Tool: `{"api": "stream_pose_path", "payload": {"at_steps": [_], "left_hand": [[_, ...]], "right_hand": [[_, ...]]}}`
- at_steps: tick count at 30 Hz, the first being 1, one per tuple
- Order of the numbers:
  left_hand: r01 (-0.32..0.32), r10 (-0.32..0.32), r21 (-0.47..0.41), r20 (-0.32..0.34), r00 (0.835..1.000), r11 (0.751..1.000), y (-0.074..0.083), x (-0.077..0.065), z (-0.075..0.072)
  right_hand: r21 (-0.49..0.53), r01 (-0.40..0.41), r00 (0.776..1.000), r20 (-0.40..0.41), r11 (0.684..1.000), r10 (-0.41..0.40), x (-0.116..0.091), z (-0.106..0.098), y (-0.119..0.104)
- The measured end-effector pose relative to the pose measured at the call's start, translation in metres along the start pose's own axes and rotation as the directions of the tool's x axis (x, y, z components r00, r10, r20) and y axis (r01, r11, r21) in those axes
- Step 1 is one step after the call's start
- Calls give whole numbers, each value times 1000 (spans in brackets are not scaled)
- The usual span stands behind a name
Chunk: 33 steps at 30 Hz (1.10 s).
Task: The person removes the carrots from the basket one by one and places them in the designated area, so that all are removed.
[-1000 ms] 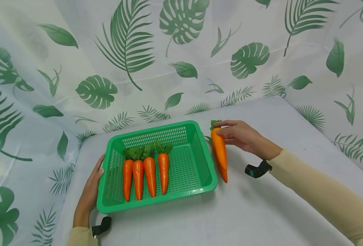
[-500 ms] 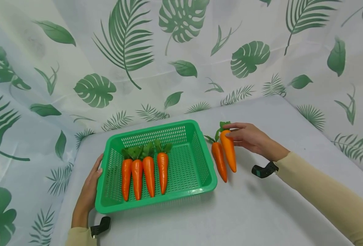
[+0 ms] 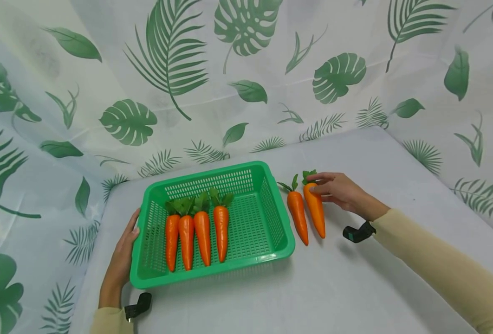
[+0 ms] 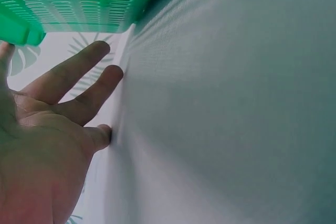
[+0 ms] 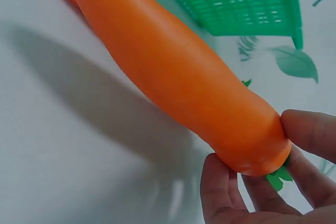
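In the head view my right hand (image 3: 341, 191) pinches a lighter orange carrot (image 3: 315, 211) near its leafy top. The right wrist view shows the thumb and fingers around the thick end of that carrot (image 5: 173, 72), its shadow falling on the table beneath. A second, darker carrot (image 3: 298, 215) lies on the table just left of it. At the left end of the green plastic basket (image 3: 252, 263) rests my left hand (image 3: 120, 255). Its fingers (image 4: 86, 98) are spread and fairly straight in the left wrist view, under the basket's rim. Several carrots (image 3: 202, 236) lie side by side inside the basket.
A white cloth (image 3: 238, 306) covers the table. Behind and at both sides hangs a white curtain (image 3: 288, 46) printed with green leaves. The basket's right wall stands close beside the darker loose carrot.
My right hand has shifted right with the lighter carrot, off the darker one it overlapped, and then slightly down. My left hand has stayed at the basket.
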<state>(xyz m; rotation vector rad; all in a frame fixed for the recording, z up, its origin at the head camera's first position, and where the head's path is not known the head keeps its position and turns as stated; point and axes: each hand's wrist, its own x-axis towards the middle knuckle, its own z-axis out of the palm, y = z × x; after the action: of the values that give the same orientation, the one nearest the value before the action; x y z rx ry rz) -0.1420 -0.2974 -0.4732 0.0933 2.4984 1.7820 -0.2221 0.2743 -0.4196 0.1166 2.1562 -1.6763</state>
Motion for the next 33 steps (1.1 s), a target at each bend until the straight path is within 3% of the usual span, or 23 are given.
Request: {"api": "stream_pose_path", "payload": {"at_steps": [13, 20, 33], "left_hand": [[-1, 1, -1, -7, 1000, 1000, -3, 1, 0], [25, -25, 5, -4, 1000, 1000, -1, 1, -1], [37, -37, 14, -21, 999, 999, -2, 1, 1]], "right_hand": [[-149, 15, 998, -53, 989, -24, 3, 5, 8], [-166, 12, 997, -69, 986, -24, 7, 3, 15], [-284, 38, 993, -99, 958, -69, 11, 6, 20]]}}
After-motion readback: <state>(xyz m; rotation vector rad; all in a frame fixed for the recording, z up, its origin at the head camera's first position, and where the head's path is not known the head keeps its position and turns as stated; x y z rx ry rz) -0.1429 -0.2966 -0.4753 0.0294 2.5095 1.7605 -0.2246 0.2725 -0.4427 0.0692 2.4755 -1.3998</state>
